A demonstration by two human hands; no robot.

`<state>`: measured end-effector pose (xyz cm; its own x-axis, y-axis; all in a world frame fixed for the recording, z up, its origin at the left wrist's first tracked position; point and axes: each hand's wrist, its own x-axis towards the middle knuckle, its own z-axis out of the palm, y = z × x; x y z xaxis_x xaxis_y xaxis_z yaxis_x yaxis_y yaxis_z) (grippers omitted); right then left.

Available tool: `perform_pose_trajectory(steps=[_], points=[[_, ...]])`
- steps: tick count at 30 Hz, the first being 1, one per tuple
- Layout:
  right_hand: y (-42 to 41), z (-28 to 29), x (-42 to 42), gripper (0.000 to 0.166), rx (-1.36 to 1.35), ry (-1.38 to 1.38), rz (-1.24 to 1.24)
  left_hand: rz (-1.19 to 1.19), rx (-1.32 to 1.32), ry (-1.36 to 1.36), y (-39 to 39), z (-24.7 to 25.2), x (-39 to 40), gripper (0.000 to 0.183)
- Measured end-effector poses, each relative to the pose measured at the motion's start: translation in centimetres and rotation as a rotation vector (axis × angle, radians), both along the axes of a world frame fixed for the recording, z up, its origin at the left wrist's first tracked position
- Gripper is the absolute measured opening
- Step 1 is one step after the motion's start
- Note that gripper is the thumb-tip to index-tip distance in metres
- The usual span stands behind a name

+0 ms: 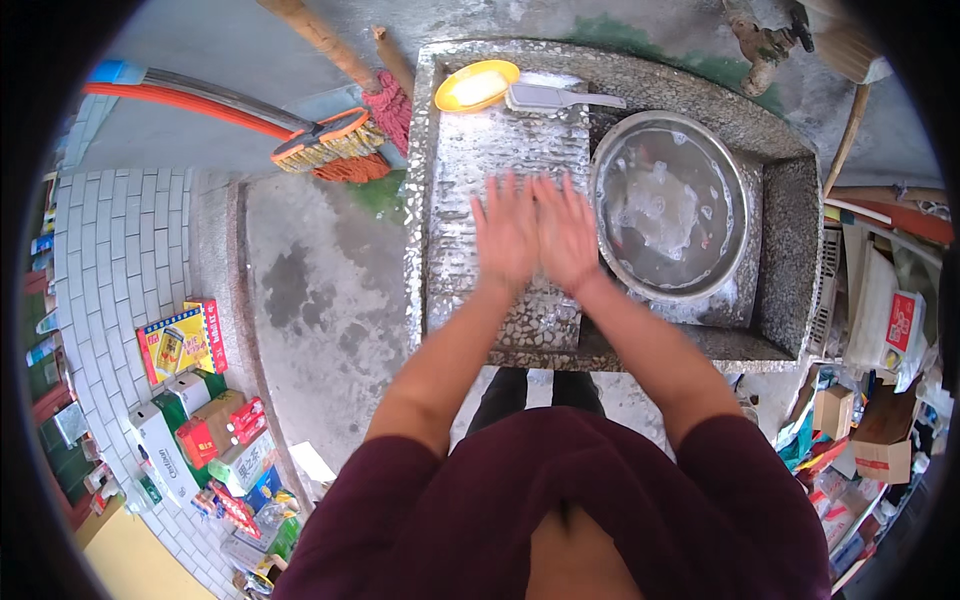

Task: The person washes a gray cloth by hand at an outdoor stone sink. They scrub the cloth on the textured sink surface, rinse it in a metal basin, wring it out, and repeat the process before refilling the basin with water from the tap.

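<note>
My left hand [507,229] and my right hand [564,229] are side by side over the ribbed washboard slab [459,262] of a terrazzo laundry sink [792,247]. Both are palm down and somewhat blurred, fingers spread, with nothing visible in them. Whether the palms press on the ribs cannot be told. To the right of my right hand, a round metal basin [739,259] of cloudy, foamy water sits in the sink's trough. At the slab's far end rest a yellow dish [448,99] with a pale bar of soap [480,88] and a grey scrubbing brush [544,97]. White suds streak the slab.
A broom [330,139] and a pink mop head [390,105] lean left of the sink. A tap [763,49] juts from the wall above its right side. Cartons [169,450] line the left step; cardboard boxes [883,442] and clutter crowd the right.
</note>
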<state>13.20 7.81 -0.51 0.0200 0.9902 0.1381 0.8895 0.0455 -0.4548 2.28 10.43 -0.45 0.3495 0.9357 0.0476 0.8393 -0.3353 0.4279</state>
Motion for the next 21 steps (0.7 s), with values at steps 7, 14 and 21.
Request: perform_pose_trajectory(steps=[7,14,21], points=[[1.3,-2.0,1.0,0.046,-0.055,0.02,-0.033,0.112,-0.061,-0.001,1.2,-1.1,0.5,0.051],[-0.1,0.1,0.3,0.052,-0.087,-0.065,0.011,0.005,-0.052,0.037,0.3,0.6,0.6,0.048],[0.7,-1.8,1.4,0.049,-0.063,0.084,-0.023,0.123,-0.084,-0.055,0.7,-1.1,0.6,0.056]])
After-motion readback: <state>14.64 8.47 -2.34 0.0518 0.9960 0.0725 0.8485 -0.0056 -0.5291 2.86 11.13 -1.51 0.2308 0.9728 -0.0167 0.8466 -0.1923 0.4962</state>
